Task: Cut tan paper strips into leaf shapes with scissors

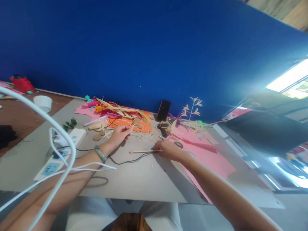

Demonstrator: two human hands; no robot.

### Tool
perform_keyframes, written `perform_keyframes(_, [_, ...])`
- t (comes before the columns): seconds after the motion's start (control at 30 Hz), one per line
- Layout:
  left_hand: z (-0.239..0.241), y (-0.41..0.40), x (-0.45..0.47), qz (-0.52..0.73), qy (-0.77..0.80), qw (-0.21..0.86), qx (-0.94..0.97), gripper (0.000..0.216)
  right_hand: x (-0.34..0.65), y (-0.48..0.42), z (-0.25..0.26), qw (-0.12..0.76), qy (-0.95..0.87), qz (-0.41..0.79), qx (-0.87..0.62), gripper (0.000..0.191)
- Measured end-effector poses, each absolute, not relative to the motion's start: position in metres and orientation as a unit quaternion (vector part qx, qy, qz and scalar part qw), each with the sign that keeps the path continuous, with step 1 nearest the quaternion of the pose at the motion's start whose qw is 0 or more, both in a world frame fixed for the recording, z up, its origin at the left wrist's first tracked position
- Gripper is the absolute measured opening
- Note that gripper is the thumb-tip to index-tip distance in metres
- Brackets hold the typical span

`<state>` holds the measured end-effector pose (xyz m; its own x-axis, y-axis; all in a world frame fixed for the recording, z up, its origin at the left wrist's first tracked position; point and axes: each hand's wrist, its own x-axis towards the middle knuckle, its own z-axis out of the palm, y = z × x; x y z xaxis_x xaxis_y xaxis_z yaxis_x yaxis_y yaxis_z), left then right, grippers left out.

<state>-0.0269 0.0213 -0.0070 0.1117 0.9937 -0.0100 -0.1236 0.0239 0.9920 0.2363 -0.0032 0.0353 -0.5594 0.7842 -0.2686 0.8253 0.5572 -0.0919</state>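
My left hand (121,134), with a bangle (100,153) on its wrist, is raised a little above the table in front of the orange sheet (146,126). Its fingers are pinched at a small pale piece (132,127), too blurred to name. Near the table's middle, my right hand (164,149) is closed on one end of a thin wooden stick (144,151). The stick points left and has a small pinkish tip. A black cable (130,161) runs just below it. Pale strips (139,135) lie scattered between the hands.
A phone (164,110) leans against the blue partition (154,57). Pink sheets (211,160) and a flower-like stem (192,109) are on the right. A power strip (53,165), white cables (64,141) and a white cup (43,103) are on the left.
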Motion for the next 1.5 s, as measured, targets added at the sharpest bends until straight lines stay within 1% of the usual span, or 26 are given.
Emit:
perform_keyframes(0.1, [-0.007, 0.022, -0.027, 0.503, 0.440, 0.562, 0.487, 0.028, 0.240, 0.000, 0.039, 0.088, 0.879, -0.087, 0.461, 0.011])
perform_keyframes(0.2, [-0.006, 0.022, -0.026, 0.511, 0.438, 0.565, 0.477, 0.027, 0.249, 0.004, 0.046, 0.042, 0.866, -0.092, 0.489, 0.008])
perform_keyframes(0.3, [-0.005, 0.022, -0.026, 0.530, 0.430, 0.572, 0.455, 0.028, 0.257, 0.007, 0.052, -0.039, 0.818, -0.153, 0.554, 0.005])
perform_keyframes(0.4, [-0.004, 0.020, -0.024, 0.540, 0.418, 0.582, 0.442, 0.031, 0.249, 0.007, 0.054, -0.151, 0.755, -0.243, 0.590, 0.006])
perform_keyframes(0.47, [-0.002, 0.017, -0.021, 0.530, 0.406, 0.600, 0.440, 0.033, 0.234, 0.007, 0.052, -0.223, 0.732, -0.282, 0.579, 0.009])
perform_keyframes(0.5, [-0.001, 0.016, -0.020, 0.523, 0.400, 0.611, 0.439, 0.034, 0.223, 0.007, 0.049, -0.245, 0.734, -0.303, 0.557, 0.009])
perform_keyframes(0.6, [0.001, 0.012, -0.017, 0.506, 0.387, 0.632, 0.441, 0.034, 0.190, 0.010, 0.039, -0.342, 0.713, -0.333, 0.514, 0.019])
perform_keyframes(0.7, [0.000, 0.012, -0.016, 0.500, 0.397, 0.640, 0.428, 0.034, 0.165, 0.018, 0.027, -0.395, 0.692, -0.354, 0.489, 0.029])
perform_keyframes(0.8, [-0.004, 0.015, -0.017, 0.495, 0.397, 0.638, 0.436, 0.033, 0.155, 0.025, 0.014, -0.439, 0.657, -0.375, 0.484, 0.026])
perform_keyframes(0.87, [-0.007, 0.015, -0.017, 0.489, 0.391, 0.629, 0.460, 0.033, 0.155, 0.027, 0.007, -0.442, 0.643, -0.390, 0.488, 0.025])
perform_keyframes(0.97, [-0.011, 0.014, -0.016, 0.475, 0.394, 0.614, 0.491, 0.033, 0.157, 0.025, 0.000, -0.405, 0.663, -0.406, 0.481, 0.024])
perform_keyframes(1.1, [-0.013, 0.011, -0.013, 0.458, 0.416, 0.605, 0.501, 0.036, 0.156, 0.018, 0.000, -0.376, 0.703, -0.383, 0.468, 0.021])
perform_keyframes(1.27, [-0.011, 0.010, -0.014, 0.452, 0.421, 0.598, 0.511, 0.041, 0.152, 0.012, 0.007, -0.365, 0.711, -0.342, 0.494, 0.031])
perform_keyframes(1.37, [-0.011, 0.010, -0.014, 0.445, 0.420, 0.586, 0.531, 0.040, 0.151, 0.010, 0.012, -0.359, 0.702, -0.353, 0.504, 0.036])
perform_keyframes(1.5, [-0.012, 0.008, -0.013, 0.446, 0.409, 0.578, 0.547, 0.034, 0.152, 0.010, 0.014, -0.352, 0.684, -0.392, 0.504, 0.038])
